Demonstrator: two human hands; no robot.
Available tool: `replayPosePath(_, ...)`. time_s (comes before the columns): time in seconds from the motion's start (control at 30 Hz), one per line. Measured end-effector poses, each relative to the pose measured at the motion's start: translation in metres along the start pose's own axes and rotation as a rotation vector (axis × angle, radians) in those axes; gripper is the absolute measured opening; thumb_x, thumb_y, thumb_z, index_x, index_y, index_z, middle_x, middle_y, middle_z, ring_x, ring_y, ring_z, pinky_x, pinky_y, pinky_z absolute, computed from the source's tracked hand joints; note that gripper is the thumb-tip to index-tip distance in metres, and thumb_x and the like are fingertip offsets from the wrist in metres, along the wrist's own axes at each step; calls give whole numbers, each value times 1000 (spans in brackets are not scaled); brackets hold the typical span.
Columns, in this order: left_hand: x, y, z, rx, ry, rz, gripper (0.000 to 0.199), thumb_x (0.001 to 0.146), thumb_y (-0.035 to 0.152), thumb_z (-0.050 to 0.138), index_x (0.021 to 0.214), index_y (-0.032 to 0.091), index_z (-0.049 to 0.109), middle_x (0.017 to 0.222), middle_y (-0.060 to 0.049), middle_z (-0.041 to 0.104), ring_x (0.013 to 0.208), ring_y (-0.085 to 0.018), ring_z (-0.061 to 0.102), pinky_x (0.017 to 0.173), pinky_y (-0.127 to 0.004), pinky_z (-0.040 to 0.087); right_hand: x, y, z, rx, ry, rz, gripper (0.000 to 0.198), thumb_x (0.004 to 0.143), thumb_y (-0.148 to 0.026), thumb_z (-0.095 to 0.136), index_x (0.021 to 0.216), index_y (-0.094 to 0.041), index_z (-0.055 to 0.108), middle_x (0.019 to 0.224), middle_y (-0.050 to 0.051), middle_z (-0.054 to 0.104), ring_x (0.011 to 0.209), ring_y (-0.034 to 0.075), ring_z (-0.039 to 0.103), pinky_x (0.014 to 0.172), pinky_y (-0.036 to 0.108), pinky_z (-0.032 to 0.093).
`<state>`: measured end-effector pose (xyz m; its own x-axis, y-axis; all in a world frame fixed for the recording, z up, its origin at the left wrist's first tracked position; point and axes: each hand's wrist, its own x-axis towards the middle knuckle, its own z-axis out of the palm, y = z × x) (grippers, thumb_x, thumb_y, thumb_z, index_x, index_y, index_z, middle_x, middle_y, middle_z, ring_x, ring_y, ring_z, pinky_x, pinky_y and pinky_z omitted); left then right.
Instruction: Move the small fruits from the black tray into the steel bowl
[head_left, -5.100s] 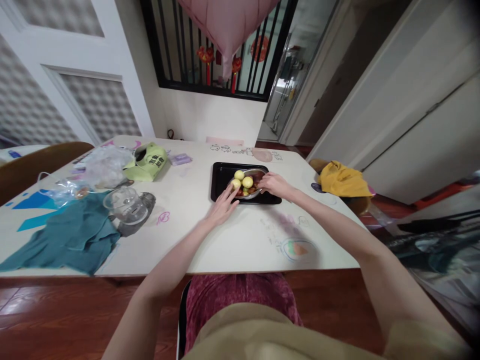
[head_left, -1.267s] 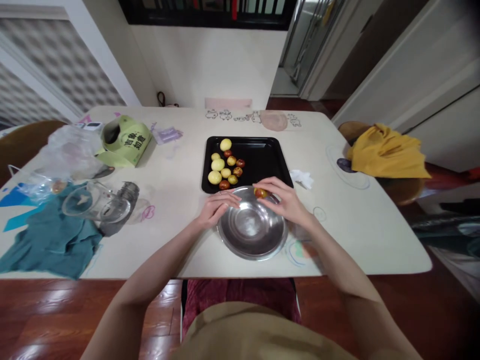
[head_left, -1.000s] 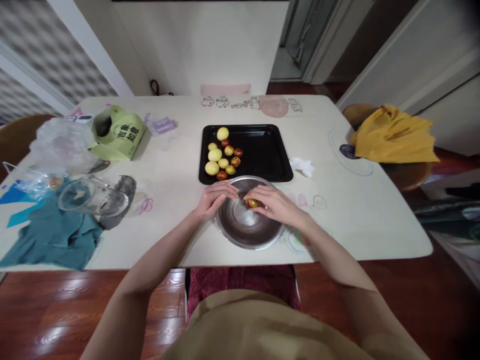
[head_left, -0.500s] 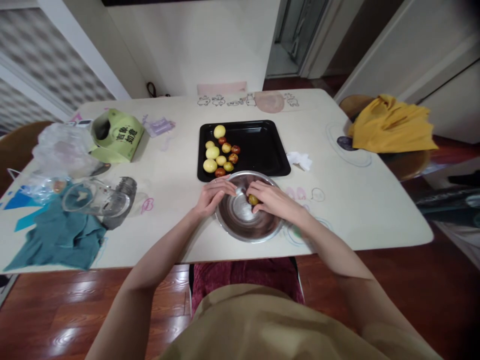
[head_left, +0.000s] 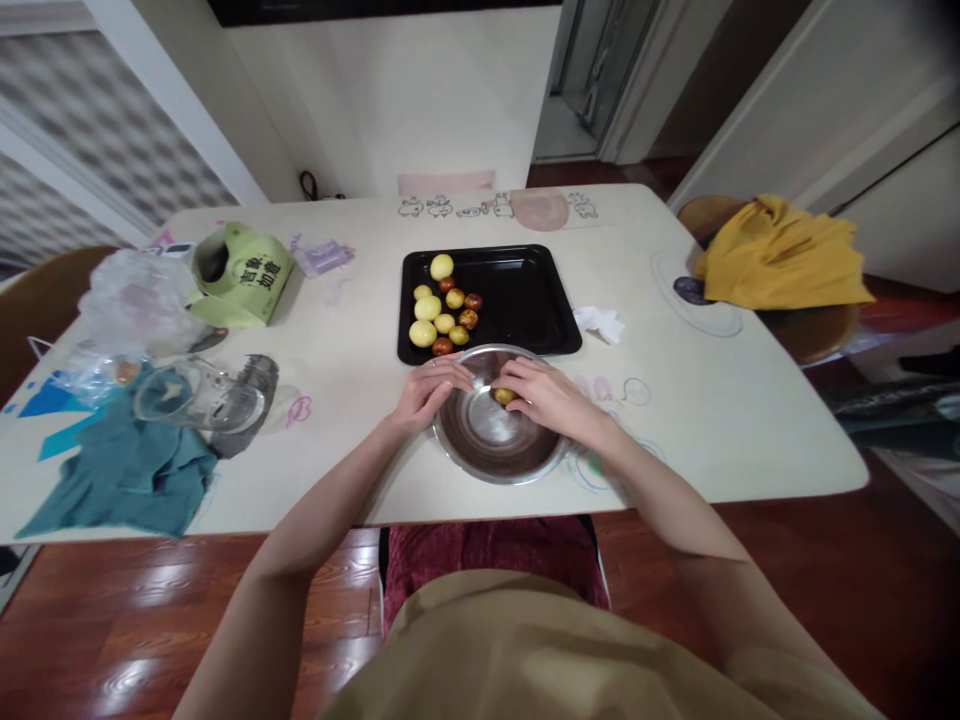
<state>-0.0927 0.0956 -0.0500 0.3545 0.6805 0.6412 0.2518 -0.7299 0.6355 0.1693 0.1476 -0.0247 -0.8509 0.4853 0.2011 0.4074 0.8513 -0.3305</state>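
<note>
A shiny metal bowl [head_left: 499, 460] stands close to the table's near edge. My left hand [head_left: 431, 390] is at its left rim, fingers reaching over the edge and the thumb below them. Inside the bowl, my right hand [head_left: 544, 395] has its fingers curled round a greenish-brown jujube [head_left: 505, 396], partly hidden by them. Just beyond the bowl lies a black tray [head_left: 517, 300]. On its left side sit several round yellow fruits [head_left: 427, 308] and several mottled jujubes [head_left: 469, 319], some reddish-brown.
To the left are a green paper box [head_left: 259, 280], a clear plastic bag [head_left: 139, 300], a glass jar [head_left: 195, 393] on its side and a teal cloth [head_left: 127, 470]. A crumpled white tissue [head_left: 600, 323] lies right of the tray. Yellow cloth [head_left: 784, 255] drapes over a chair at right.
My right fingers have shifted slightly on the jujube, which now shows a little further left and at another angle. My left hand stays at the bowl's rim. The view has tilted slightly.
</note>
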Motion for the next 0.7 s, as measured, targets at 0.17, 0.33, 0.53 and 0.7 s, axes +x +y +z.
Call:
replayPosePath(0.17, 0, 1, -1, 109, 169, -83, 50, 113, 49, 37, 114, 18, 76, 113, -14, 79, 117, -28, 72, 105, -51, 56, -1, 0, 0, 11, 11, -23, 29, 88, -11, 78, 116, -20, 75, 110, 11, 71, 108, 31, 66, 97, 47, 56)
replayPosePath(0.33, 1, -9, -5, 344, 278, -227, 40, 113, 44, 41, 128, 19, 69, 125, -13, 74, 122, -25, 66, 111, -47, 52, -1, -1, -5, 31, 29, -48, 24, 92, -16, 76, 116, -19, 75, 112, 11, 72, 109, 30, 67, 98, 45, 56)
replayPosePath(0.53, -1, -27, -9, 527, 88, -257, 35, 111, 41, 48, 127, 18, 69, 128, -14, 70, 132, -29, 60, 117, -51, 46, -1, 1, -8, 95, 122, -82, 21, 102, -32, 69, 119, -20, 75, 114, 11, 74, 109, 29, 69, 97, 45, 55)
replayPosePath(0.7, 1, -28, -12, 719, -7, -293, 37, 111, 40, 47, 133, 19, 67, 136, -15, 69, 145, -33, 50, 120, -55, 39, 0, 1, -10, 95, 266, -51, 22, 106, -36, 64, 114, -20, 77, 114, 10, 78, 105, 27, 70, 90, 42, 53)
